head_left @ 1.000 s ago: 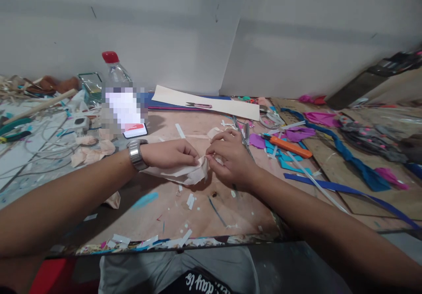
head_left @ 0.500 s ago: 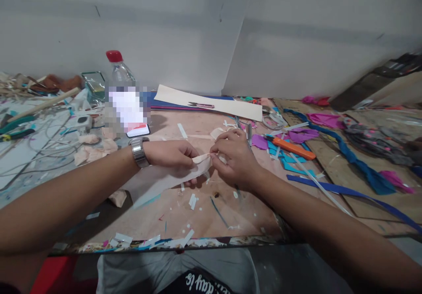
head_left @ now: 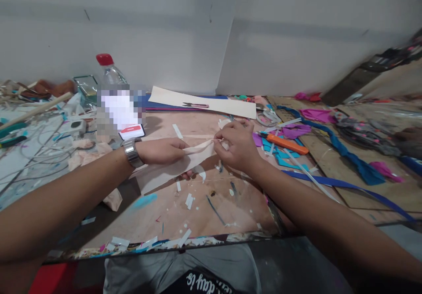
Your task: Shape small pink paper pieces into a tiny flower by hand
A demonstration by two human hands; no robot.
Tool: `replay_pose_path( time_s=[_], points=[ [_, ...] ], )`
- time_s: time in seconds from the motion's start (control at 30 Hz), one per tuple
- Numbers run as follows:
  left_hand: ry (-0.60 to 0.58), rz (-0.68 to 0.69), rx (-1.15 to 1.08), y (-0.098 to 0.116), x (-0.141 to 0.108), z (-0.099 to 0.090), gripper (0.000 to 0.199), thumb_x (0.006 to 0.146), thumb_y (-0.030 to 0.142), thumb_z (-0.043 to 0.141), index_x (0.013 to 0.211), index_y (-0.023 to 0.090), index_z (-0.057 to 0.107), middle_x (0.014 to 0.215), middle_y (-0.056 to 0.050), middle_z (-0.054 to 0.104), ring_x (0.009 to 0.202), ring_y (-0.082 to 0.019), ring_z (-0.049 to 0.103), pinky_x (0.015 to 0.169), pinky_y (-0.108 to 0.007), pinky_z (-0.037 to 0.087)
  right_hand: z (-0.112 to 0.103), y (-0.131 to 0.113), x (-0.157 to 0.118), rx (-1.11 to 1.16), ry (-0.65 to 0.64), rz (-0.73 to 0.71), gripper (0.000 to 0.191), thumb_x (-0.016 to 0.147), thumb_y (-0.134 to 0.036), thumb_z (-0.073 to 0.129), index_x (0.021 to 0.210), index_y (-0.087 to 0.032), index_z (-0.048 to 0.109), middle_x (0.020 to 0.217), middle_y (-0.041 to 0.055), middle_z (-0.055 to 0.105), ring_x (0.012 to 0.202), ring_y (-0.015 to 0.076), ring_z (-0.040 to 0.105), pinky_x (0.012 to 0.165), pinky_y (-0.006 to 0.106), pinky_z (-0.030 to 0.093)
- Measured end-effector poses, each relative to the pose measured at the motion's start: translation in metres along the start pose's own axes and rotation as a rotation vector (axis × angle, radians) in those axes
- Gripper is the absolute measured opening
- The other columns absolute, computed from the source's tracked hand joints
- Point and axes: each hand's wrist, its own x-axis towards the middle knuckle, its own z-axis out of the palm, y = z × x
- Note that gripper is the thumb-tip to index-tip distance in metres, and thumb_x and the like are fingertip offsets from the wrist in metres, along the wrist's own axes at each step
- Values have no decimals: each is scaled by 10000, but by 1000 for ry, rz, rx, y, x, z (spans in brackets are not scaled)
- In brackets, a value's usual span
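A pale peach strip of fabric (head_left: 198, 154) is stretched between my two hands, just over the wooden work board (head_left: 198, 219). My left hand (head_left: 161, 151), with a metal watch on its wrist, is closed on the strip's middle, thumb on top and fingertips showing below. The strip's wide tail (head_left: 151, 177) hangs out under that hand toward the lower left. At the right end, my right hand (head_left: 235, 144) pinches the strip's gathered tip between thumb and forefinger. Its other fingers curl above, hiding part of the end.
A lit phone (head_left: 132, 130) leans by a red-capped bottle (head_left: 112, 72). Thread snips (head_left: 196, 105) lie on a cream strip (head_left: 231, 106) at the back. To the right are an orange utility knife (head_left: 286, 143), a blue ribbon (head_left: 356, 188) and scraps. Green-handled pliers (head_left: 13, 131) lie far left.
My right hand has drawn slightly away from my left hand, so a longer stretch of fabric shows between them. The whole view has shifted a little.
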Motion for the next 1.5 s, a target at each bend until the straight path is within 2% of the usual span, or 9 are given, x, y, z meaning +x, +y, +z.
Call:
replay_pose_path(
  time_s=[0.17,0.3,0.37,0.43,0.57,0.67,0.8,1.23,1.5],
  points=[
    [51,-54,-85,-2,1,-3,250,746,175,522,907,149,711,863,-75,749,727,-174,691,733,-280,560,-1,3,3,-13,-2,22,146,870,-289,592,792,-214,690,807,27,764,922,243,653,1011,491,264],
    [53,-64,-112,-1,0,-2,206,783,168,574,947,151,696,890,-76,756,733,-169,689,744,-283,555,1,1,1,12,-8,-6,139,880,-275,597,788,-216,683,792,27,756,928,248,648,1036,498,257],
    [57,-62,-128,-1,0,-1,167,852,235,623,989,161,684,893,-73,756,727,-170,685,731,-285,545,2,-3,-1,37,-41,-53,136,894,-263,600,797,-210,680,792,24,747,931,245,651,1057,505,248],
    [49,-64,-123,0,0,0,228,918,369,651,1019,167,688,889,-76,751,715,-171,673,704,-283,527,1,-10,-4,61,-92,-95,126,908,-248,602,822,-206,683,817,22,746,948,241,653,1070,508,241],
    [0,24,45,-1,2,0,414,983,549,589,994,159,727,829,-58,707,670,-145,590,663,-264,457,0,-21,-7,128,-174,-170,118,935,-235,610,855,-206,693,820,11,747,938,228,651,1065,497,265],
    [77,109,324,-2,3,-2,444,990,565,575,871,157,702,690,8,566,602,-108,436,595,-240,350,0,-24,-8,168,-220,-209,128,947,-236,606,873,-208,706,814,10,744,920,222,649,1071,503,268],
    [175,91,547,-1,4,-2,443,960,570,600,808,157,651,638,45,421,579,-96,316,544,-241,251,0,-25,-9,195,-245,-216,129,945,-233,608,862,-204,703,803,16,729,922,224,650,1080,512,262],
    [255,161,581,-1,6,5,447,963,557,584,844,144,708,653,31,491,611,-110,377,563,-246,282,1,-26,-10,271,-209,-236,124,934,-237,619,833,-212,686,794,12,731,911,221,647,1053,489,292],
    [347,218,688,2,5,16,454,971,528,569,729,149,628,620,35,485,592,-100,394,560,-250,279,2,-24,-11,296,-212,-239,124,940,-242,602,837,-210,663,782,7,718,898,212,651,1033,481,307]
  ],
)
